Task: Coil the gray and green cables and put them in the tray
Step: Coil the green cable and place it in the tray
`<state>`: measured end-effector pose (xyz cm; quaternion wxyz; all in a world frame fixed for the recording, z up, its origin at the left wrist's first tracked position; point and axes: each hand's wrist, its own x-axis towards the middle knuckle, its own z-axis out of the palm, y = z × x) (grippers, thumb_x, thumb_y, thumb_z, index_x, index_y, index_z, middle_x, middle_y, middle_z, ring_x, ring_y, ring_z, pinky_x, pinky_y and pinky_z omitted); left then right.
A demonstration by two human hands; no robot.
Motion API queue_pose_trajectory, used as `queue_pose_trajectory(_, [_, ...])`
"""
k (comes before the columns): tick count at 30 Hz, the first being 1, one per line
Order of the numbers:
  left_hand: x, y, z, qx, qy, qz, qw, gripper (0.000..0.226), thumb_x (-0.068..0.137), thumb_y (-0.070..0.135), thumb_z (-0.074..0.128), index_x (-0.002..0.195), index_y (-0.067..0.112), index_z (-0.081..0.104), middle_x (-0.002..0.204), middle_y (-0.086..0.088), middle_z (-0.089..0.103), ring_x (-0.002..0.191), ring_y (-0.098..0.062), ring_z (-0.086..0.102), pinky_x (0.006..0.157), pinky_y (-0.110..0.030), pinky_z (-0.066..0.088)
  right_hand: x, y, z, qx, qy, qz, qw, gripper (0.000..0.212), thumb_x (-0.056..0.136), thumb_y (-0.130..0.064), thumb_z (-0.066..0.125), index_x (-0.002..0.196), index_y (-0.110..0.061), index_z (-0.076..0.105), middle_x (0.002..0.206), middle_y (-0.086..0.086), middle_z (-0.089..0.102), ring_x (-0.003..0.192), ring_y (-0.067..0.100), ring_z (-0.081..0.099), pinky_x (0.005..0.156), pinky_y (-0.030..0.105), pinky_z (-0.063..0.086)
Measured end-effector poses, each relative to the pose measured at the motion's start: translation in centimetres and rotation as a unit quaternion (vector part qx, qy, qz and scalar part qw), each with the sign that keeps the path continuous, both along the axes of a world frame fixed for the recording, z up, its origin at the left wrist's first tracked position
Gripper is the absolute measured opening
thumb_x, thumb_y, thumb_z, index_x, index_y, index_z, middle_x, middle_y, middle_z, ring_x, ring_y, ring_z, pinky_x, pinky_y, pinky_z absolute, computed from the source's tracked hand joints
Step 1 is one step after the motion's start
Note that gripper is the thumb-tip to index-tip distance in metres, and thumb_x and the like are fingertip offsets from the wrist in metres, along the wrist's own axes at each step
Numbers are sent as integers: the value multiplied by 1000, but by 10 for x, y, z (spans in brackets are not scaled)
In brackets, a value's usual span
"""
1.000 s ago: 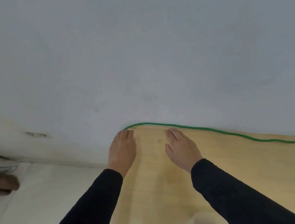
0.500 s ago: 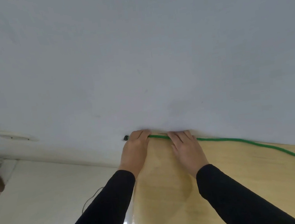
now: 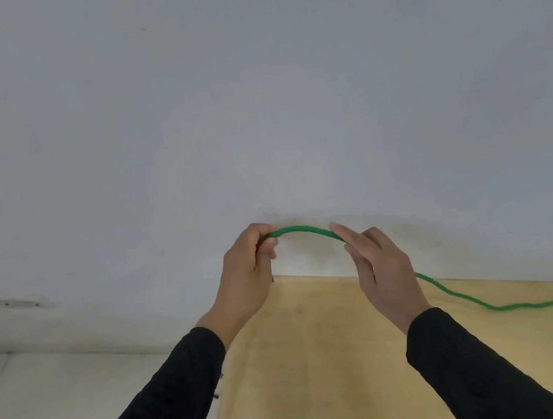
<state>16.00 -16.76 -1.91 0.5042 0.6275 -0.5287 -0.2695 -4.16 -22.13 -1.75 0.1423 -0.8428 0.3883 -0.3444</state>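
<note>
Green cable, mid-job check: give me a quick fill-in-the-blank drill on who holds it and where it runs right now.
1. The left hand pinches the ____ of the green cable.
2. Between the left hand and the right hand the cable arches ____.
3. Past the right hand, the cable trails across the ____ tabletop.

Missing words: end; upward; wooden

No text, label, brand, number or sign can be read anywhere in the view.
</note>
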Motion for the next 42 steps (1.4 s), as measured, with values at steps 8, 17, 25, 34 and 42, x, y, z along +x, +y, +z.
queue_pose_trajectory(8, [-115, 46, 95, 17, 390, -184, 902, 22, 94, 25, 38, 88, 10, 54, 62, 5, 45, 54, -10, 39, 60, -21, 46, -68, 5, 89, -61, -85, -6, 994, 37, 93, -9, 45, 127, -21, 54, 72, 2, 49, 68, 0, 44, 64, 4, 35])
queue_pose_trajectory(17, [-208, 52, 184, -164, 564, -153, 795, 27, 100, 21, 32, 95, 9, 56, 64, 6, 49, 52, -4, 43, 58, -17, 46, -167, 82, 71, 103, -61, -8, 993, 42, 98, -25, 37, 139, -34, 33, 80, -22, 48, 75, -4, 49, 66, 9, 35])
queue_pose_trajectory(25, [-232, 52, 199, -203, 426, -82, 878, 30, 101, 21, 28, 96, 16, 57, 72, 4, 54, 64, -7, 49, 70, -17, 45, -199, 126, 102, 5, 110, 116, 987, 43, 98, -28, 34, 141, -25, 30, 107, 4, 58, 89, 23, 56, 72, 30, 43])
queue_pose_trajectory(34, [-257, 88, 183, -94, 137, -147, 975, 28, 100, 23, 33, 105, 14, 59, 74, -2, 67, 68, -14, 62, 64, -19, 48, -218, 112, 219, -130, 29, 113, 985, 33, 89, -39, 42, 109, -27, 65, 75, -20, 54, 60, -1, 50, 58, 14, 41])
queue_pose_trajectory(42, [-272, 117, 194, -90, 143, -233, 958, 39, 101, 31, 24, 102, 21, 62, 51, 6, 42, 48, -10, 31, 51, -18, 33, -229, 89, 254, -59, -77, 83, 992, 18, 81, -32, 62, 92, -23, 73, 71, -15, 59, 66, 3, 53, 61, 7, 37])
